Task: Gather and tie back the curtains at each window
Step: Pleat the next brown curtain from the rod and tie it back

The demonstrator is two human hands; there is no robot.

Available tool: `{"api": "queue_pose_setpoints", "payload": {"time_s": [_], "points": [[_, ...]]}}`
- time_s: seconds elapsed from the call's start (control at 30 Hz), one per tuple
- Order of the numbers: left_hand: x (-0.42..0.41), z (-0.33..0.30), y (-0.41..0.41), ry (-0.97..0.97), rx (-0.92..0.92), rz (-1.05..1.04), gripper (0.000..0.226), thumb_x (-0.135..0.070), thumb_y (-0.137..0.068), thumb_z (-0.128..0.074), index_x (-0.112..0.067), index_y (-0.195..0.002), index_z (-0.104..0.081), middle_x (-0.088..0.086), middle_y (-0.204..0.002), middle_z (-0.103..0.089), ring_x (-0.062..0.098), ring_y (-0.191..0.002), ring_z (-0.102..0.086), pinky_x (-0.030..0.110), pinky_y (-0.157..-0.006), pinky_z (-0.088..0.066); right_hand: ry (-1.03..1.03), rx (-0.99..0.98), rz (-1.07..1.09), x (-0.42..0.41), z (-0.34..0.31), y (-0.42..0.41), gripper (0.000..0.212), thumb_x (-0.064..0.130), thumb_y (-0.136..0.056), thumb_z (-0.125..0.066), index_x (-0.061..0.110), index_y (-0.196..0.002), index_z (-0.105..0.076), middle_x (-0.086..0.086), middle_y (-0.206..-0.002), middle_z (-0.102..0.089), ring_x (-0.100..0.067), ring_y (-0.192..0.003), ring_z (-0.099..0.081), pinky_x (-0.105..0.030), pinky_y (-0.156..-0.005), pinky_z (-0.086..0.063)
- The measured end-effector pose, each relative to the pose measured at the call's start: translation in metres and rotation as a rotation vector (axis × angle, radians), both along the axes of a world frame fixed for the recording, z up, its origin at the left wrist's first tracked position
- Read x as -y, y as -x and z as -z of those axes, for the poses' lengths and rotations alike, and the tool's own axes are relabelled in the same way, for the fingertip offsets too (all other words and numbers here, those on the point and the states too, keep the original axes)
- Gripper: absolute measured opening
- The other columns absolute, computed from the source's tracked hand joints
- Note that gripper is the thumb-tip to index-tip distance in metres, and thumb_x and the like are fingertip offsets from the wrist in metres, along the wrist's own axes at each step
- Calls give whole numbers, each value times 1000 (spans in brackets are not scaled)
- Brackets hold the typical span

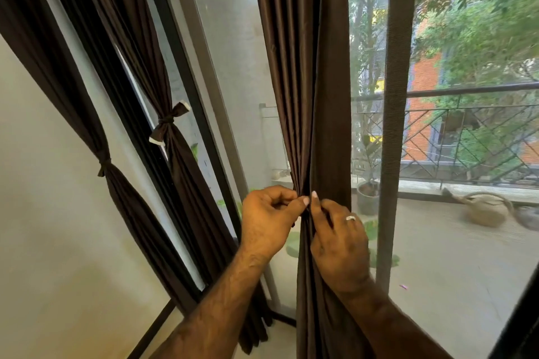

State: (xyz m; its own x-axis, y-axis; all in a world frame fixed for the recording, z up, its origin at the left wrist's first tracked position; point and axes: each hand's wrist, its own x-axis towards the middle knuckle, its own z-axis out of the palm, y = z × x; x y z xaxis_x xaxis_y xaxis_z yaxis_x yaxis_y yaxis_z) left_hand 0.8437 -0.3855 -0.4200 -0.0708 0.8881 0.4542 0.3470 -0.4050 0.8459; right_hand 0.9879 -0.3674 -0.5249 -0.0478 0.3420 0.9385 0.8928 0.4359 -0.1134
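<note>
Curtains are the job, and the middle curtain (306, 67) hangs straight ahead in front of the glass door (437, 213), its dark folds bunched to a narrow waist where both hands meet; two more curtains at the left, one by the wall (87, 125) and one with a bow tie (167, 125), are already knotted back. The left hand (267, 221) has its fingers curled, pinching the cloth at the waist with thumb and forefinger, and the right hand (339, 242), a ring (351, 218) on one finger, pinches the same spot from the other side, fingertips nearly touching; whether a tie band is between them I cannot tell. To do this step well, I judge the folds should be kept tight and even at the pinch, with one hand keeping hold while the other wraps, so the bundle does not slip loose. For room, the door frame post (393, 125) stands just beside the curtain on the right, and the slanted frame (210, 96) is near on the left; the glass lies close behind, so the hands have free space mainly toward the person, and elbows are best kept in
</note>
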Motion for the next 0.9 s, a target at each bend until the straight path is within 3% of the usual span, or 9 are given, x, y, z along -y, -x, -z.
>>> {"api": "queue_pose_setpoints", "payload": {"time_s": [0.07,0.2,0.37,0.47,0.57,0.6,0.67,0.77,0.9], "points": [[1,-1,4,18,30,59,7,-18,-91,-85,-13,-88,-83,4,-76,-78,29,-68,-74,47,-68,-67,0,48,-9,-2,0,-2,44,15,-101,-54,1,-141,-65,-20,-123,-67,-32,-96,-65,-45,-78,-54],[1,-2,6,-6,5,62,10,-24,-91,-85,-15,-94,-85,-1,-83,-81,18,-77,-78,37,-73,-66,2,179,1,3,6,1,45,17,-96,-59,2,-139,-59,-21,-126,-64,-34,-93,-65,-47,-79,-52],[-9,0,12,-80,-138,-41,11,-24,-89,-87,-18,-82,-82,-8,-71,-75,11,-68,-74,32,-70,-64,64,298,-178,5,8,-15,45,22,-98,-70,5,-139,-66,-14,-124,-67,-29,-99,-65,-46,-84,-55],[-14,-4,25,-38,-120,-48,13,-24,-91,-85,-18,-80,-81,-6,-69,-74,14,-66,-73,37,-71,-65,197,-68,-308,-7,-6,-34,34,39,-104,-64,17,-128,-74,1,-120,-67,-18,-106,-63,-37,-89,-55],[-17,-3,37,-2,-68,12,12,-22,-93,-84,-16,-82,-82,0,-72,-76,23,-68,-74,44,-75,-66,335,-605,-203,-42,-22,-49,45,40,-101,-70,21,-141,-61,2,-133,-62,-21,-119,-61,-39,-102,-53],[-17,-3,40,-3,-55,22,11,-21,-93,-84,-15,-83,-83,0,-73,-76,24,-69,-74,44,-75,-66,416,-748,-221,-54,-29,-53,50,38,-97,-75,22,-142,-60,1,-131,-65,-21,-116,-64,-41,-101,-55],[-18,-2,44,2,-40,29,9,-20,-92,-84,-15,-85,-83,0,-76,-78,23,-71,-75,42,-77,-67,513,-870,-297,-64,-39,-52,34,30,-94,-80,22,-125,-71,3,-110,-73,-17,-100,-69,-46,-95,-60],[-24,-1,46,-13,-21,-9,7,-20,-91,-85,-15,-86,-84,-4,-78,-79,16,-75,-77,39,-80,-67,291,-708,-147,-45,-36,-38,9,18,-92,-81,18,-96,-73,3,-87,-70,-21,-78,-66,-51,-76,-59],[-36,9,43,-103,-61,-48,7,-23,-91,-85,-19,-87,-84,-9,-77,-78,12,-74,-76,35,-76,-66,153,-371,-74,-11,-11,0,7,16,-102,-69,16,-106,-74,1,-95,-68,-23,-84,-65,-45,-76,-56]]}}
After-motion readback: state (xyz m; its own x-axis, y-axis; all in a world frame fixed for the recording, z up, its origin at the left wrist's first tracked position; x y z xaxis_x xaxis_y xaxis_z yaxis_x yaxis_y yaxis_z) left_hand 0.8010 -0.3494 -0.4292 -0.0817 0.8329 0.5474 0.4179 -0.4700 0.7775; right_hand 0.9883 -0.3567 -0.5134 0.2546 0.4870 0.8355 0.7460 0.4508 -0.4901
